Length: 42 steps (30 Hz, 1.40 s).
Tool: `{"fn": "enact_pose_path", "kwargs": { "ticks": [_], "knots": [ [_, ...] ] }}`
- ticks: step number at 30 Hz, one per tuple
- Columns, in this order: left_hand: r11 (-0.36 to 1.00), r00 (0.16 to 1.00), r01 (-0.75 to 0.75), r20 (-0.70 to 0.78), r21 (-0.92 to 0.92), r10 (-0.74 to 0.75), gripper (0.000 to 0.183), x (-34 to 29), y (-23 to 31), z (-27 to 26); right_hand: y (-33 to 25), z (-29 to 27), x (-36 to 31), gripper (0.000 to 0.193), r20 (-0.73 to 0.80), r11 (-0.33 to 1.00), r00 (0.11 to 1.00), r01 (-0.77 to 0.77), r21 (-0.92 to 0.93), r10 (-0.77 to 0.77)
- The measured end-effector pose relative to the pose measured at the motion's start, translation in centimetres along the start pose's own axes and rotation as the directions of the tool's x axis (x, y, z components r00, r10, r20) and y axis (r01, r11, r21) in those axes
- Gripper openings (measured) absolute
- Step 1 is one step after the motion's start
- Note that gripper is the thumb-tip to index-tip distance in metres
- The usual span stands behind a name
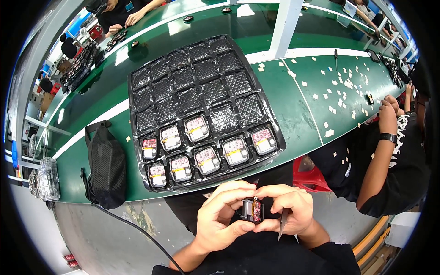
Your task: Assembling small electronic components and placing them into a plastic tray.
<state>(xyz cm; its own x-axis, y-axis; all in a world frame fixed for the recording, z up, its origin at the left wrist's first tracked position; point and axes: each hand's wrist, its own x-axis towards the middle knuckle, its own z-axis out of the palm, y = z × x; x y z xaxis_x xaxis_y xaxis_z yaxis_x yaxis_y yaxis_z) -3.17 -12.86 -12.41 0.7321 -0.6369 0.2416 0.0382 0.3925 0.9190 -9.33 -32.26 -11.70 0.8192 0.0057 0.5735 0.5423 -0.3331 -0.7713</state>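
In front of my body, my left hand curls round a small open electronic device. It has a black case with a grey block, a yellow strip and a red circuit board inside. The fingertips of my right hand meet the device's right side. That hand also grips a slim, pointed metal tool, apparently tweezers, its tip downward. Just beyond my hands lies a black plastic tray of square pockets. Similar devices with pale casings fill its near row and part of the one behind.
The tray rests on a green table strewn with small pale squares at right. Left of it are a black bag and a dark cable. A co-worker sits at right; a white post stands behind the tray.
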Motion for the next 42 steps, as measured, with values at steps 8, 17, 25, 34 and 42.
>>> {"fn": "enact_pose_path", "kwargs": {
  "ticks": [8, 17, 25, 34, 42],
  "knots": [
    [0.957, 0.984, 0.017, -0.165, -0.289, -0.068, 0.06, -1.1, -0.2, 0.4, -1.8, 0.1, -0.2, 0.061, 0.029, 0.95, 0.957, -0.282, -0.131, 0.288],
    [0.955, 0.974, -0.04, -0.226, -0.293, -0.028, 0.061, -1.5, -0.4, 0.2, -0.7, 1.5, -0.2, 0.044, -0.028, 0.864, 0.999, 0.009, -0.503, -0.027],
    [0.961, 0.974, -0.012, -0.22, -0.275, -0.051, 0.06, -1.7, -0.6, -0.1, -0.7, 1.2, -0.2, 0.03, 0.043, 0.846, 0.998, 0.064, -0.529, -0.049],
    [0.957, 0.975, -0.007, -0.214, -0.291, -0.057, 0.06, -1.7, -0.7, -0.1, -0.3, 1.3, -0.2, 0.032, 0.033, 0.787, 0.981, 0.174, -0.593, -0.192],
    [0.956, 0.974, 0.001, -0.214, -0.294, -0.067, 0.06, -1.6, -0.8, 0.0, -0.1, 1.4, -0.8, 0.032, -0.033, 0.867, 0.991, 0.098, -0.488, -0.131]
  ]
}}
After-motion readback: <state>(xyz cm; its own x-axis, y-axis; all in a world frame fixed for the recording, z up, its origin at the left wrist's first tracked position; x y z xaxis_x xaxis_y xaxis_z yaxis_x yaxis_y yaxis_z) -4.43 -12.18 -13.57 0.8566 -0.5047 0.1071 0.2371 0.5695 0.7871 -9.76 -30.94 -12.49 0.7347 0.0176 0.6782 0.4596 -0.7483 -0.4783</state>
